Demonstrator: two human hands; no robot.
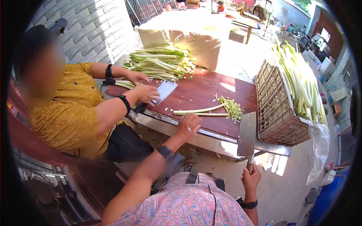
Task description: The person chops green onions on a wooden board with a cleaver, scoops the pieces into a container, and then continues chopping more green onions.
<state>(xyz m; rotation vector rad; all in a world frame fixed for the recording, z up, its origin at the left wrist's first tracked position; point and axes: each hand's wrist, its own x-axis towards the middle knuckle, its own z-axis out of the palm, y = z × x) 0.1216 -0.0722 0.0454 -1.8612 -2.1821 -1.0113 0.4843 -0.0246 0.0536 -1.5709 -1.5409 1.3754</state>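
Note:
My right hand [251,179] is closed around the handle of a cleaver [247,132], whose broad blade points up past the table's near edge. My left hand [189,127] is over the near edge with its fingers curled, knuckles right at two long green onion stalks [207,111]. A small white fleck sticks to its back. What its fingers close on is hidden beneath them. At the stalks' right end lies a heap of chopped green onion [234,108], left of the cleaver blade.
A co-worker [75,101] at left has both hands near another cleaver [166,91] lying on the dark red table [211,86]. Behind it lies a large pile of green onions [160,62]. A plastic crate [275,105] of green onions stands at right, a plastic bag [318,147] hanging from it.

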